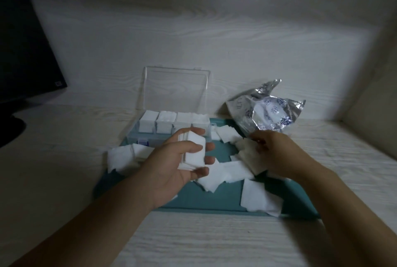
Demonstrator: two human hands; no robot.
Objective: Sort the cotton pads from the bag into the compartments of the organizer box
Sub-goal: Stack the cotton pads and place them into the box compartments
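My left hand (171, 165) grips a thick stack of white cotton pads (194, 150) above the teal mat (223, 200). My right hand (277, 155) reaches down onto loose pads (247, 155) on the mat's right side, and its fingers pinch one or two of them. More loose pads (217, 176) lie scattered across the mat. Behind my left hand stands the clear organizer box (133, 135), lid (176, 88) raised, with stacked pads (174, 124) filling its back row of compartments. The crumpled silver bag (268, 112) lies open behind my right hand.
A dark monitor (23, 52) with its base stands at the far left. Light wood-grain walls close in behind and on the right. A single pad (260, 200) hangs near the mat's front right edge, and another pile of pads (122, 157) lies at the mat's left edge.
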